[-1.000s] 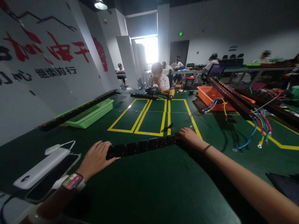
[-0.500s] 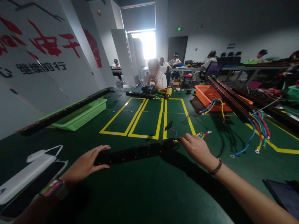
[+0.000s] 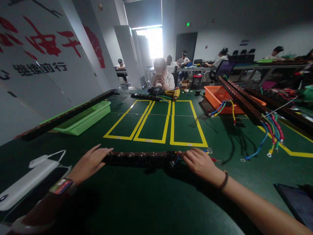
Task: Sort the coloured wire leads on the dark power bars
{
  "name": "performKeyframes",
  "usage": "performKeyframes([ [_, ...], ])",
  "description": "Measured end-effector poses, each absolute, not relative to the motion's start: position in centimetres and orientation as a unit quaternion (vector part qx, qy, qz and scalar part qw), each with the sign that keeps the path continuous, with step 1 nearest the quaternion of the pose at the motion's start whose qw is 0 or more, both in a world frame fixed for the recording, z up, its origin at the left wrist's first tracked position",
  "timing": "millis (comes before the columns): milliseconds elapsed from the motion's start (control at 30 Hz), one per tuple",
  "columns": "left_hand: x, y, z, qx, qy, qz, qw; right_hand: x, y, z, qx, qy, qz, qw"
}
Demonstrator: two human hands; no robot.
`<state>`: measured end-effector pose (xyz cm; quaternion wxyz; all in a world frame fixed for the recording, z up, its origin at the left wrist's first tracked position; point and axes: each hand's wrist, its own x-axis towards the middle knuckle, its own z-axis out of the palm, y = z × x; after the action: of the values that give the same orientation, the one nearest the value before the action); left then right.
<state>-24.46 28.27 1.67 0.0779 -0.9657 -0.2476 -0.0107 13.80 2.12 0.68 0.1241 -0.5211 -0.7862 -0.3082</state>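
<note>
Both forearms reach in from the bottom corners toward mid-frame. The left hand (image 3: pixel 89 163) lies flat, fingers stretched out, fingertips on the left end of the black terminal strip (image 3: pixel 140 159). The right hand (image 3: pixel 200 163) rests palm down at the strip's right end, fingers loosely bent by the coloured wires (image 3: pixel 175 159); whether it pinches them is unclear. The strip lies crosswise between the hands, just below the yellow tape boxes (image 3: pixel 156 141).

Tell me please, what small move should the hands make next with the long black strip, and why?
Probably press the left hand down to steady the black strip, since that hand only lies flat on one end, while the right hand sits at the other end among loose coloured wires.
</note>
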Motion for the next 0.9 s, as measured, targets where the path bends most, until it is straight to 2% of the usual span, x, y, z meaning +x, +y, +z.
performKeyframes([
  [267,-23.3,26.1,2.7,-0.928,-0.314,-0.026,0.198,11.5,0.7,-0.6,-0.530,-0.801,-0.261,0.102],
  [400,-21.0,21.2,4.3,-0.922,-0.337,-0.063,0.179,10.9,0.2,-0.8,-0.542,-0.802,-0.235,0.093],
  [500,-18.3,15.9,5.5,-0.908,-0.354,-0.182,0.128,10.3,-0.2,-1.0,-0.591,-0.784,-0.178,0.074],
  [600,-15.5,9.9,6.2,-0.938,-0.240,-0.247,-0.047,10.2,-0.5,-0.6,-0.640,-0.758,-0.086,0.096],
  [767,-10.8,1.9,5.7,-0.883,-0.118,-0.064,-0.450,12.6,-0.9,0.5,-0.676,-0.705,0.015,0.213],
  [900,-5.9,-1.1,2.6,-0.622,-0.101,0.065,-0.774,15.4,-0.6,0.2,-0.692,-0.660,0.165,0.243],
])
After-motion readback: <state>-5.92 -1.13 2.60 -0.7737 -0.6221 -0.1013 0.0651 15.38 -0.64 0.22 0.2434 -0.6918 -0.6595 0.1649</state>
